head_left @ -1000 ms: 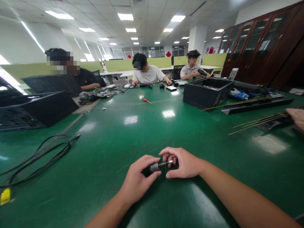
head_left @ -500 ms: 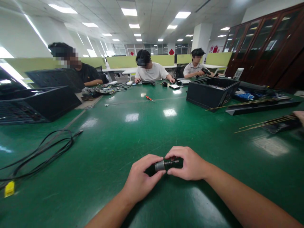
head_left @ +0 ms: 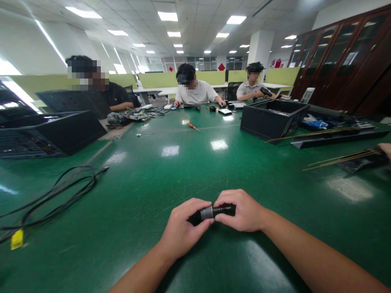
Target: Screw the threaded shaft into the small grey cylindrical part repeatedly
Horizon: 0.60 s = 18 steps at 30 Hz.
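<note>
Above the green table, my two hands meet at a small motor-like part (head_left: 207, 213), a grey metal cylinder with a dark spring and a thin shaft pointing right. My left hand (head_left: 186, 224) is closed round the cylinder, thumb below and fingers above. From the other side, my right hand (head_left: 244, 211) curves round the spring and shaft, its thumb and fingertips close to the cylinder's end. The left end of the part is hidden in my left palm. Whether the right fingertips press on the spring or the cylinder's rim is hard to make out.
A cable (head_left: 88, 183) with a yellow tag (head_left: 17, 239) lies at the left. Computer cases stand at the left (head_left: 61, 134) and right (head_left: 265, 122). An orange screwdriver (head_left: 193, 127) lies ahead. Thin rods (head_left: 342, 158) lie at the right beside another person's hand (head_left: 385, 149). Several people sit across.
My hands and the part stay almost in place, with the right fingertips shifted very slightly. The whole view has moved a little to the right.
</note>
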Each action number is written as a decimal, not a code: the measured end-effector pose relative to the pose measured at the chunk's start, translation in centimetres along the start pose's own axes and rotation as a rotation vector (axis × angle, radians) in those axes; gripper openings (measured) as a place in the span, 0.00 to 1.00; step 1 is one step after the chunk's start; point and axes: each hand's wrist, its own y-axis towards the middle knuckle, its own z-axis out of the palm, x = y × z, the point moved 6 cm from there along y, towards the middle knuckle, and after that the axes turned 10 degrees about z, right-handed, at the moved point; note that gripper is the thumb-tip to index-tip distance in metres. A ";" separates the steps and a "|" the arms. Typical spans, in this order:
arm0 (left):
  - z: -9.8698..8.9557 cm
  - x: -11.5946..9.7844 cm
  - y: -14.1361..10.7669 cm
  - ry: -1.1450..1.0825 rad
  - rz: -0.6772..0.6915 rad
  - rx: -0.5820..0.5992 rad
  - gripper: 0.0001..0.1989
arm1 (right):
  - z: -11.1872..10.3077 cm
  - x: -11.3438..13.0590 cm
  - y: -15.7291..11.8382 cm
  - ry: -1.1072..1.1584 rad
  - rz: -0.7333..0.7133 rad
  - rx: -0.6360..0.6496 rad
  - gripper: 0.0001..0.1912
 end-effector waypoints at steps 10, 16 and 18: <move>0.0 0.1 0.0 -0.006 0.002 0.014 0.13 | -0.1 0.2 0.1 -0.017 -0.001 -0.018 0.05; -0.1 0.1 -0.1 0.012 0.007 0.009 0.13 | -0.1 0.2 0.0 -0.019 -0.006 -0.031 0.04; -0.2 0.1 -0.1 0.015 0.012 0.004 0.13 | -0.1 0.1 0.0 -0.016 -0.006 -0.033 0.04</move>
